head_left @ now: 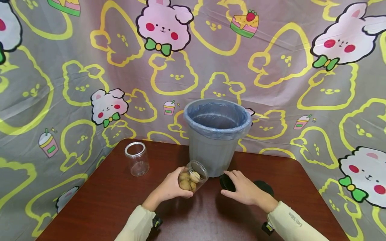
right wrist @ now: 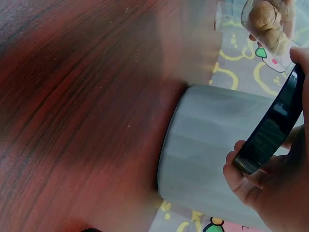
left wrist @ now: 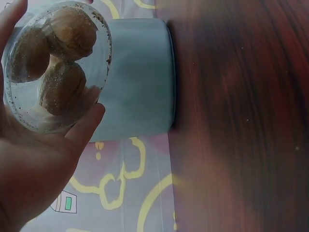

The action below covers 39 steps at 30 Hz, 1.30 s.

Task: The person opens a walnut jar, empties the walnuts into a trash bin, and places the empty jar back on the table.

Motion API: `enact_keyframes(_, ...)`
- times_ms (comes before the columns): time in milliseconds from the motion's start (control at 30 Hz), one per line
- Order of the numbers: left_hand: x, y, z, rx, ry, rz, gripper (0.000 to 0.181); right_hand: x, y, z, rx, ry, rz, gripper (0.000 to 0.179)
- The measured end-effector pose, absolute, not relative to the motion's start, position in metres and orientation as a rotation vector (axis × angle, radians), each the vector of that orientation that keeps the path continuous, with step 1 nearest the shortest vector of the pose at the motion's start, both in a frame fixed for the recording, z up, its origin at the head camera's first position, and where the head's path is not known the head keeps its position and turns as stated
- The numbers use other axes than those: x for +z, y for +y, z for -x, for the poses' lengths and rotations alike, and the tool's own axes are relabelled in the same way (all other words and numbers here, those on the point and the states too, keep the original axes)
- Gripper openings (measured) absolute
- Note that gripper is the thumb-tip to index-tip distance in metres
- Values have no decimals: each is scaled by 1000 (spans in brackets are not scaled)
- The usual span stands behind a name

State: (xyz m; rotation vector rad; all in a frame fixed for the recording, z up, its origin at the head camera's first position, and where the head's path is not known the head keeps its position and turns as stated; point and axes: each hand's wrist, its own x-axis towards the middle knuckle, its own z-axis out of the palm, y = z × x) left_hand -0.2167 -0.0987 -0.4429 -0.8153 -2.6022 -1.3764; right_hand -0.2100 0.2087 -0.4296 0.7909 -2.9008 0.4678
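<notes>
One clear jar (head_left: 139,164) with a silver rim is standing upright at the left of the brown, wood-grained table (head_left: 99,197), its straight wall looking smooth and hard. Nearer the middle, my left hand (head_left: 169,184) is gripping a tilted jar (head_left: 200,182), its mouth pointing up and rightward; if I am tipping it too far, or its slick wall is sliding in my grasp, the lumps (head_left: 187,182) inside could be rolling out. They are looking brown, rounded and dull, and fine specks (left wrist: 108,60) are dotting the jar's edge. Just behind, a grey bin (head_left: 208,155) is tapering downward, a crinkled blue liner (head_left: 221,133) folding over its round rim; a careless swing could be knocking the jar against it. My right hand (head_left: 243,189) is pinching a thin, glossy black lid (head_left: 226,184), so a weak pinch could be letting it drop. Farther right, a dark disc (head_left: 266,186) is lying partly hidden, where my forearm (head_left: 266,202) could be nudging it.
</notes>
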Motion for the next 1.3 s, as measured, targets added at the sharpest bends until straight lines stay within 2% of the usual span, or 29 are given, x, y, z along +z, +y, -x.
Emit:
enact_keyframes(1167, -442, -107, 220, -1352, -2630, 764, 87, -446, 222, 209, 306, -2947, -824, 82)
enact_keyframes(1300, -442, -107, 220, -1353, -2629, 766, 87, -449, 223, 209, 280, -2937, -846, 76)
